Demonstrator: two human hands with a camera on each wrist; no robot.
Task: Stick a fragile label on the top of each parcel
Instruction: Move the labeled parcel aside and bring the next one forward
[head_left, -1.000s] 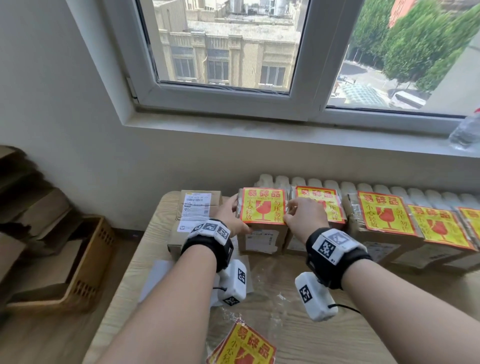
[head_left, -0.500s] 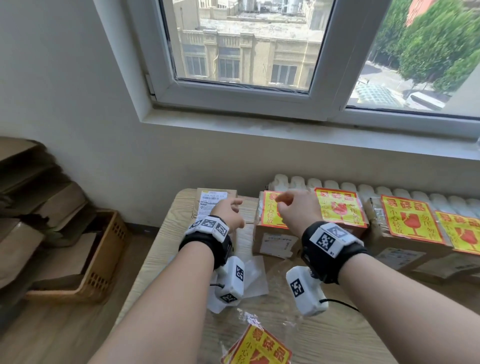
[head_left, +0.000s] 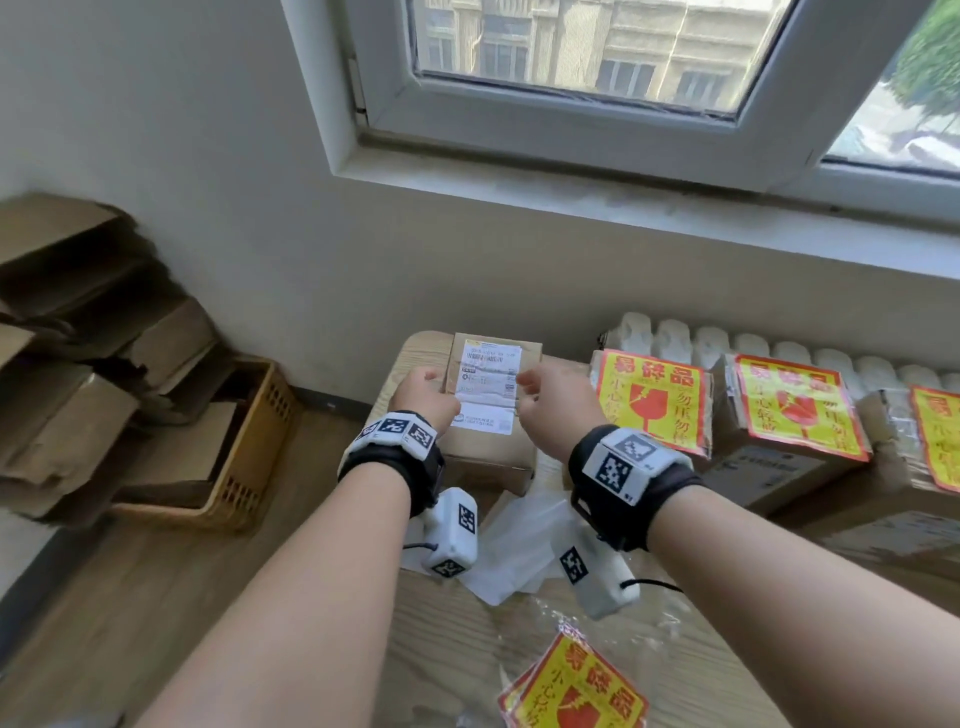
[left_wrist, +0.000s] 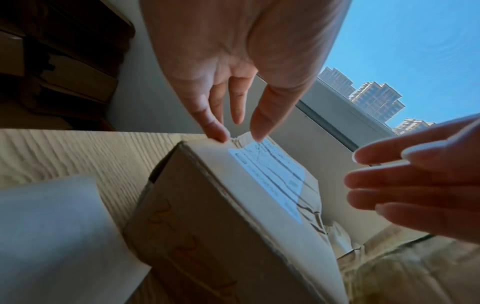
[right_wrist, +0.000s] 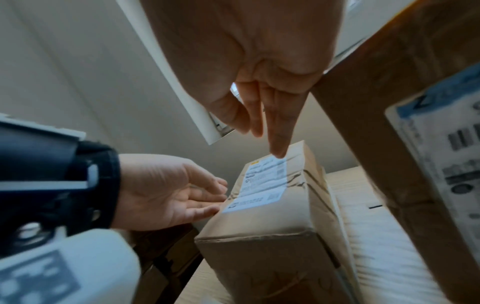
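Observation:
A brown cardboard parcel (head_left: 485, 441) with a white shipping label (head_left: 488, 387) stands at the table's far left corner; no fragile label is on its top. My left hand (head_left: 428, 392) is open, its fingertips (left_wrist: 217, 134) touching the parcel's left top edge. On the other side, my right hand (head_left: 545, 400) is also open, fingers (right_wrist: 276, 144) reaching over the parcel's right side. Neither hand holds anything. To the right stand parcels bearing yellow-and-red fragile labels (head_left: 652, 402) (head_left: 797, 413). A bagged stack of fragile labels (head_left: 576, 691) lies near the front.
White backing sheets (head_left: 519, 551) lie on the wooden table (head_left: 447, 649) under my wrists. A white radiator (head_left: 727, 340) runs behind the parcels, under the window sill. On the floor to the left are a basket (head_left: 249, 457) and piled flattened cardboard (head_left: 78, 338).
Both hands have left the labelled parcel and moved left to the unlabelled one. The view has swung left and down with them.

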